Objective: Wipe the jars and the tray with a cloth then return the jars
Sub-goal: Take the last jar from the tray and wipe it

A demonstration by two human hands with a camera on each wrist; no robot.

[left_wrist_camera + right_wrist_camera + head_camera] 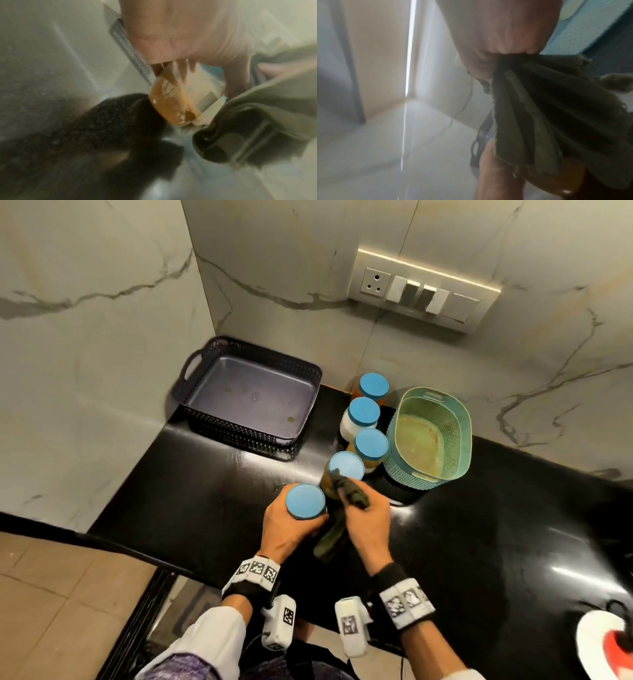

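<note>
The left hand (291,529) curls its fingers around a blue-lidded jar (305,501) above the counter (205,474), beside the other jars. The right hand (368,517) clutches the cloth (349,491). Better to turn the jar slowly against the cloth (the grip firm), covering the whole wall.

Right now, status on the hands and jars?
Left hand grips jar. Right hand holds cloth. Four jars stand beside teal basket. Tray empty.

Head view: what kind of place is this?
Most likely a home kitchen corner: glossy black countertop against marble-look wall tiles, a socket-and-switch plate, and blue-lidded food jars beside storage baskets.
</note>
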